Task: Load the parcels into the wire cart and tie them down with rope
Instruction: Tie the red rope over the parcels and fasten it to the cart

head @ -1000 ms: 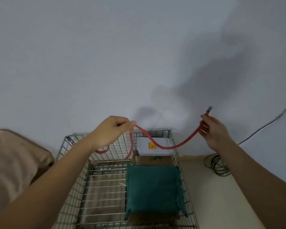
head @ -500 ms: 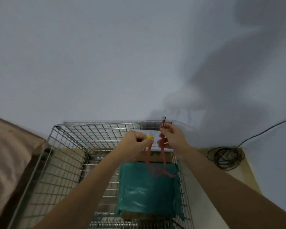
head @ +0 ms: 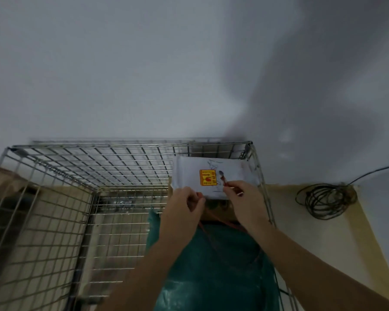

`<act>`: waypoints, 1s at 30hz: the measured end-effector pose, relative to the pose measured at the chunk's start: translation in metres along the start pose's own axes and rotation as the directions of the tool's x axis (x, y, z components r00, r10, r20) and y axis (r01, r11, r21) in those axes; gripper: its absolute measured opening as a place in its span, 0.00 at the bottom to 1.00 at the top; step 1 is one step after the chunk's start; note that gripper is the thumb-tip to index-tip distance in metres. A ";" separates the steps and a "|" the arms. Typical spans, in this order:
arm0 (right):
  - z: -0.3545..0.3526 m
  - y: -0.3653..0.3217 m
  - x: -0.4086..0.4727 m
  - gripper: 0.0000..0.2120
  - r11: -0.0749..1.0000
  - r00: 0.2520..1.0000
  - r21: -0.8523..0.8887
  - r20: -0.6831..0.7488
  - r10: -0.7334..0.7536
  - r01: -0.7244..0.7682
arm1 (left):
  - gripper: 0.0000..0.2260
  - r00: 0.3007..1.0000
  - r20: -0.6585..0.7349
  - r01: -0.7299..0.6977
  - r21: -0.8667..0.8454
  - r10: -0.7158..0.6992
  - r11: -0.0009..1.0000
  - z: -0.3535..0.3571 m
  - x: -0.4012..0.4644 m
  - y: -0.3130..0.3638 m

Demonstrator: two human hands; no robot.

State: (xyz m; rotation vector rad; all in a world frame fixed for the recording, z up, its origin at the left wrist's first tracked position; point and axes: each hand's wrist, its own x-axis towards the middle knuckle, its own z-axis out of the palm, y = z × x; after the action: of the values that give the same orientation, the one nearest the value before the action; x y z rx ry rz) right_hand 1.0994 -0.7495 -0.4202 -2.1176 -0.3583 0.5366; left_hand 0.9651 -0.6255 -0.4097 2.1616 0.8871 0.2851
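While both hands work close together above the loaded wire cart (head: 130,162), the red rope (head: 213,237) is the thing to watch. The left hand (head: 184,212) has its fingers curled round one part of the rope, and the right hand (head: 243,198) pinches the rope's end between thumb and fingertips, the tip poking up just beyond them toward the far wall. The two hands are just beside each other, apart by a small gap, with the right a touch farther out.

From both grips the rope falls away below and back toward the person, a slack loop draped over the green parcel (head: 211,265) that lies under the wrists. Just beyond the fingertips sits the white parcel (head: 229,176) with its yellow sticker (head: 207,177), tucked into the cart's far right corner; a brown box seems to lie under it, though the hands hide most of it.

My guess is that a knot or a threading is being set up: the free end runs upright out of the right hand, so that hand is placed to lead it across the strand held by the left. The mesh wall stands just to the right of the right wrist, should the rope need anchoring there.

A coil of dark cable (head: 326,203) lies on the floor outside the cart, well to the right.
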 end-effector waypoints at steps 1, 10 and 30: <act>0.005 0.002 0.009 0.03 0.999 0.999 -0.030 -0.029 -0.015 0.014 | 0.10 1.000 -0.011 -0.014 0.009 0.014 1.000 0.003 0.005 -0.004; 0.030 -0.019 0.095 0.11 0.903 0.988 -0.417 -0.068 -0.140 0.099 | 0.07 0.996 0.018 -0.091 0.282 0.090 0.955 0.007 0.100 0.000; 0.092 -0.015 0.117 0.15 0.936 0.944 -0.348 -0.286 -0.166 0.060 | 0.17 0.941 -0.126 -0.215 0.490 0.313 0.845 0.055 0.133 -0.052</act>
State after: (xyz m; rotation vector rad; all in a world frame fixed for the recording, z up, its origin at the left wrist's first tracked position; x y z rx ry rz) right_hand 1.1538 -0.6248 -0.4825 -2.4447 -0.4108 0.0670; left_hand 1.0614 -0.5433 -0.4950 2.7598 0.8254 0.4738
